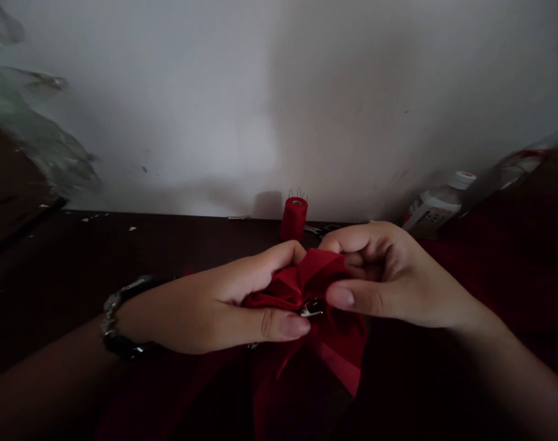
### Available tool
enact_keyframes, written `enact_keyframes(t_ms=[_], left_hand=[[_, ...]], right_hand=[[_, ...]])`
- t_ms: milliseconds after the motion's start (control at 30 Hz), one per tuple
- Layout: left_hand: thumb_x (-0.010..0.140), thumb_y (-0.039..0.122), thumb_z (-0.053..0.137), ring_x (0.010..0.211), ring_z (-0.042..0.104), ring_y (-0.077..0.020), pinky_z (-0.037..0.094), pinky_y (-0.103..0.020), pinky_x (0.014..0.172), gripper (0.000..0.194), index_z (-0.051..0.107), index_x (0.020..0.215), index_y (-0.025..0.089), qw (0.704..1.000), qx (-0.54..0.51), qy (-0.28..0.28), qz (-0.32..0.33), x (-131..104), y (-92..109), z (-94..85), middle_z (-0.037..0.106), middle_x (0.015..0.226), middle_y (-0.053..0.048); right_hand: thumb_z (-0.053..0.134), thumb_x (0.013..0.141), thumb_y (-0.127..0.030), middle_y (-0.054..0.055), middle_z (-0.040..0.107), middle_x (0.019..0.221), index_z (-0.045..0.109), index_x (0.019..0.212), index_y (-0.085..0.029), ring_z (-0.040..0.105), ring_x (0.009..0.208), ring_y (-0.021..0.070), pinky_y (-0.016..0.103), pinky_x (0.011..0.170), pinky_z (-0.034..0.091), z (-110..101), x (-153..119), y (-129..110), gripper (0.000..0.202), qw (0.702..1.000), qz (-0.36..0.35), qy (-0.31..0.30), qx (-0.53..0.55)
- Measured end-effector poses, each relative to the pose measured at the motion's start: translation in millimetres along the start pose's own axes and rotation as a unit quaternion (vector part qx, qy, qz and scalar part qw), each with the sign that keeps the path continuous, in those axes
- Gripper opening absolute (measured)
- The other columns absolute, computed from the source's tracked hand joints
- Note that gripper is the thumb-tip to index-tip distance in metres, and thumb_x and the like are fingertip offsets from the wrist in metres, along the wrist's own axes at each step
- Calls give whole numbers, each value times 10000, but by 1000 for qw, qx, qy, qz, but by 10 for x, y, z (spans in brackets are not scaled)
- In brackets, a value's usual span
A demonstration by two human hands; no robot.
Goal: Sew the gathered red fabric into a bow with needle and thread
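A red fabric bow (pixel 322 269), with folded loops and tails hanging below, is held up between my two hands. My left hand (pixel 233 306) grips its left side, the thumb laid along the front and the fingers behind. On the right, my right hand (pixel 384 275) pinches the loop between thumb and curled fingers. A small shiny metal piece (pixel 312 309), like a pin or clip, sits at the bow's centre beside my left thumb tip; its exact kind is unclear. Most of my left fingertips are hidden behind the cloth.
A red thread spool (pixel 294 219) with several needles in its top stands on the dark table (pixel 191 239) by the white wall (pixel 191 110). Partly hidden scissors (pixel 316 231) lie behind my right hand. A white-capped bottle (pixel 437 205) stands right; clear plastic (pixel 53 144) hangs left.
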State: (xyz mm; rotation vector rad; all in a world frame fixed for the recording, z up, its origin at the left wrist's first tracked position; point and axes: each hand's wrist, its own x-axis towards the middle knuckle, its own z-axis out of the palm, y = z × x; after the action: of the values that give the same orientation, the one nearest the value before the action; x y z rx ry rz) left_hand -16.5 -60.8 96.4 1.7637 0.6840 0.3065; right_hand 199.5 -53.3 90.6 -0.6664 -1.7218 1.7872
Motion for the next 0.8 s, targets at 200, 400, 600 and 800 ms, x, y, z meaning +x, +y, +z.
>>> enact_keyframes(t_ms=[200,400,600,800], left_hand=[[899,250,600,772,521,-64,444,-122,661,173,494,1032,218,988,-151,16,22,22,-73,23,529,876,33],[907,255,595,743,517,-51,443,-109,644,164,490,1032,237,984,-172,14,30,13,-84,18,527,864,42],[874,265,633,858,596,-91,488,-148,725,343,453,1166,264,996,-51,50,45,25,-87,-9,578,968,26],[809,224,706,1075,590,-140,490,-177,871,525,444,1256,314,981,115,135,73,101,-180,-100,599,1141,32]], right_hand=[[742,655,-26,-27,629,705,601,772,-140,607,629,71,148,592,503,57,-80,-43,216,999,-3,35,-23],[727,695,-61,-28,595,653,606,761,-142,574,573,75,165,539,485,50,-41,29,160,998,-25,41,-29],[738,693,-97,-40,561,611,584,717,-144,511,516,50,145,486,445,21,45,123,163,995,-74,70,-17],[765,680,-138,-37,590,630,602,725,-135,535,534,49,140,508,464,-134,114,151,170,991,-78,101,-43]])
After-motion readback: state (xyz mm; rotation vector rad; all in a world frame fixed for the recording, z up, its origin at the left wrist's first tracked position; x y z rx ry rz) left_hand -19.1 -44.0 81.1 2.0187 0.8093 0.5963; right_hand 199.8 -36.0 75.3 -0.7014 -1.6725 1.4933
